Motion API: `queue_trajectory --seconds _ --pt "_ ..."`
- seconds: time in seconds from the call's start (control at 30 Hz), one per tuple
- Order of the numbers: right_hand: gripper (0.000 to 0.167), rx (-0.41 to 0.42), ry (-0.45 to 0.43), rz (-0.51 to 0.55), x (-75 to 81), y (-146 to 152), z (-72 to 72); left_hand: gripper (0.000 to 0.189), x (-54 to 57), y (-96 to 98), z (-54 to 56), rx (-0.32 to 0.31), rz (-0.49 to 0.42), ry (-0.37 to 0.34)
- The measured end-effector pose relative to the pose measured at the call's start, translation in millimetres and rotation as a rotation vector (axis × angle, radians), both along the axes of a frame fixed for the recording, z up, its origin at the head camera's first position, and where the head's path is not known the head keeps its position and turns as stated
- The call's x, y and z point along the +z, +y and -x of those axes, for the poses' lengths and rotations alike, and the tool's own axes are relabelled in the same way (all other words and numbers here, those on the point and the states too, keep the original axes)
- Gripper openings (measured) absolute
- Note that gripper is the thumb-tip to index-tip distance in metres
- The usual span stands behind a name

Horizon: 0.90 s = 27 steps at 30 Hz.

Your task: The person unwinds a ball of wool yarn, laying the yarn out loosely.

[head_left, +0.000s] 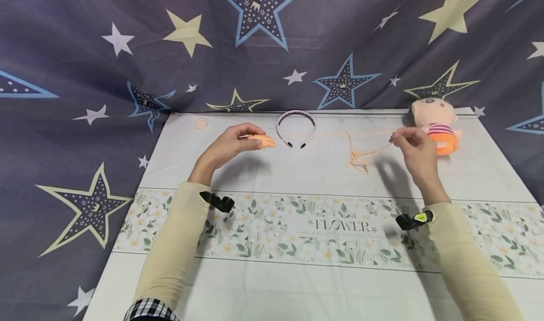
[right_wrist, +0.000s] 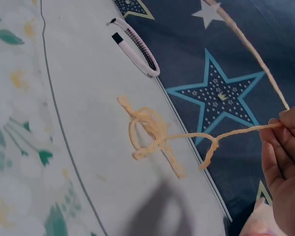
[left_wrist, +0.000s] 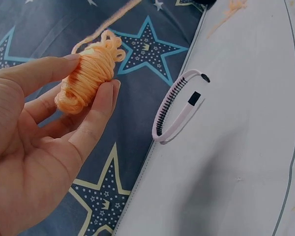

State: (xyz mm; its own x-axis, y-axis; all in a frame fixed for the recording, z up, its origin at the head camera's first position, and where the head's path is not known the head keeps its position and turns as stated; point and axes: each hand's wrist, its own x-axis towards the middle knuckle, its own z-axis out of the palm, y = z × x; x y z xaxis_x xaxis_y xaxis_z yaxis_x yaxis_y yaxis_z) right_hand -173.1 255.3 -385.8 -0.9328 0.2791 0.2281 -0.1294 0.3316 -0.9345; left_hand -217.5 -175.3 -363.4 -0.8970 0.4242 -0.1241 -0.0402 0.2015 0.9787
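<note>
A small wound bundle of orange yarn (left_wrist: 91, 73) is pinched between the thumb and fingers of my left hand (head_left: 231, 146), raised over the left part of the table. One strand leaves the bundle and stretches rightward. My right hand (head_left: 417, 153) pinches the yarn strand (right_wrist: 250, 130) between thumb and fingertips. From those fingertips a loose, knotted tangle of yarn (head_left: 359, 159) dangles, with loops and short ends showing in the right wrist view. Between the hands, farther back, lies a pale pink headband (head_left: 315, 128) with black comb teeth and black tips.
A plush doll (head_left: 433, 113) with a striped top and orange bottoms sits behind the right hand. An orange ring (head_left: 201, 123) lies at the back left. The white table cover (head_left: 297, 288) has a floral band. A dark star-patterned curtain (head_left: 238, 71) hangs behind.
</note>
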Motion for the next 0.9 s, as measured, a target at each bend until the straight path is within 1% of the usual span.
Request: queue_trajectory --seconds 0.2,0.33,0.37,0.43,0.47,0.53,0.67,0.7,0.77,0.9 --pt "0.017 -0.074 -0.045 -0.036 -15.6 24 1.7 0.029 -1.1 -2.2 -0.9 0.003 0.02 0.014" --pt "0.013 -0.102 -0.04 -0.01 -19.2 37 -0.9 0.032 -2.1 -4.0 -0.8 0.004 0.021 0.01" --pt "0.013 -0.106 -0.031 0.021 -19.4 40 -1.3 0.032 -2.2 -4.4 -0.7 0.006 0.022 0.01" --pt "0.012 -0.123 -0.01 0.046 -19.2 46 -2.2 0.033 -2.1 -5.2 -0.8 0.009 0.022 0.011" --pt "0.012 -0.116 0.004 0.103 -18.8 49 -2.7 0.032 -2.1 -5.5 -0.6 0.012 0.021 0.009" --pt "0.014 -0.138 0.009 0.136 -17.1 56 -4.3 0.032 -1.8 -6.1 -0.4 0.017 0.027 0.01" --pt "0.014 -0.203 -0.021 0.11 -14.3 69 -10.3 0.031 -1.5 -7.3 1.1 0.021 0.031 0.014" --pt "0.013 -0.235 -0.036 0.062 -14.0 72 -12.1 0.031 -1.4 -7.7 1.4 0.022 0.032 0.016" --pt "0.012 -0.266 -0.057 0.043 -13.7 79 -15.5 0.031 -1.0 -8.6 2.0 0.022 0.019 0.014" --pt "0.016 -0.295 -0.073 0.062 -13.5 90 -21.4 0.032 -1.2 -10.4 3.0 0.024 0.0 0.007"
